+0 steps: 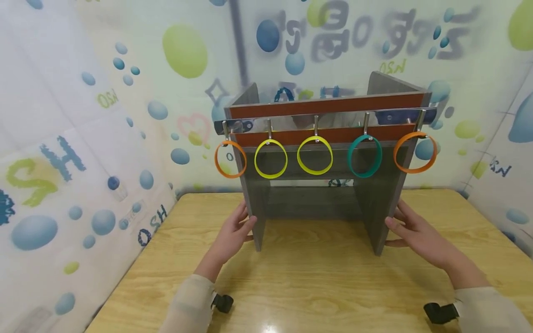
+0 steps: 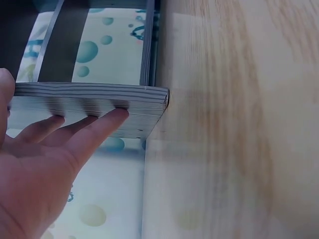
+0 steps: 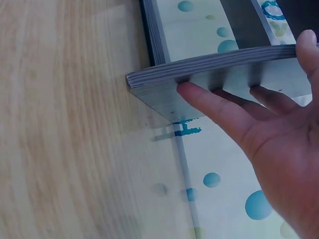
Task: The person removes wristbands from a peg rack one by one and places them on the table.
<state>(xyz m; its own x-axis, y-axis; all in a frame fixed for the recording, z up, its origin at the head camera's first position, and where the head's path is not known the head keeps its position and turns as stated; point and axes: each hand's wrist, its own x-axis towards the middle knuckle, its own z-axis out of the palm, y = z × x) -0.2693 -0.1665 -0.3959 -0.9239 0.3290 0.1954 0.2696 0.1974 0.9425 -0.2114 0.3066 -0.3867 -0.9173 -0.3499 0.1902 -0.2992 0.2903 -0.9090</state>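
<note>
A grey shelf rack [image 1: 258, 203] with two red-brown crossbars stands in the middle of the head view. My left hand [image 1: 234, 231] touches its left side panel, the fingertips against the outer face and the thumb by the front edge. On the opposite side my right hand [image 1: 422, 233] rests on the right panel [image 3: 209, 62] in the same manner. In both wrist views the fingers are nearly straight against the panel. A metal hook rail [image 1: 291, 123] runs across the front. From it hang two orange rings [image 1: 243, 162], two yellow rings [image 1: 286, 162] and a teal ring [image 1: 381, 159].
The rack is over a light wood table [image 1: 312, 286], toward its back edge. Behind and beside the table are white wall sheets [image 1: 137, 101] printed with blue and green dots and letters. A black strap piece [image 1: 222, 303] shows at each sleeve.
</note>
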